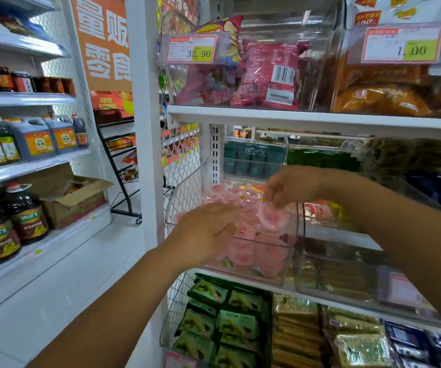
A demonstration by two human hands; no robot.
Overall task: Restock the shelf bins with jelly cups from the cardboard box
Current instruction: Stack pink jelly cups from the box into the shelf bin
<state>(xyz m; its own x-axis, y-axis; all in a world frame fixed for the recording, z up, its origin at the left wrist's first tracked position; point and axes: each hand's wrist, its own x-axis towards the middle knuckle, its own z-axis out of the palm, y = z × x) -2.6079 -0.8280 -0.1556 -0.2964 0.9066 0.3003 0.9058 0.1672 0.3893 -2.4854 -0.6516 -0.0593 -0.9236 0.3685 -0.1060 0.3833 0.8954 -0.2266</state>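
Closest to me, under my forearms, the bottom shelf holds green matcha cookie packs (238, 322) stacked in a wire-sided bay. Just above them my left hand (206, 229) reaches in flat, palm down, fingers straight and relaxed, gripping nothing. It lies over the front left corner of the clear bin (300, 224), and the blur keeps me from saying whether the fingertips touch the cups beneath.

The bin sits at the left end of the middle shelf and is heaped with pink jelly cups (243, 251), piled almost to its rim. My right hand (291, 185) hangs above the bin's right side, fingers curled downward, pinching one more jelly cup (271, 215) by its edge. That cup tilts on its side just over the heap.

Right of this bin stands another clear bin (333, 282) of brownish wrapped snacks. Behind both, at the back of the shelf, are rows of teal packs (251, 160).

On the shelf above, pink packets (267, 73) fill a clear box behind a price tag (191, 49) reading 32.90.

Across the aisle to the left, dark oil bottles (25, 213) stand beside an open cardboard box (76, 200) on a low shelf.
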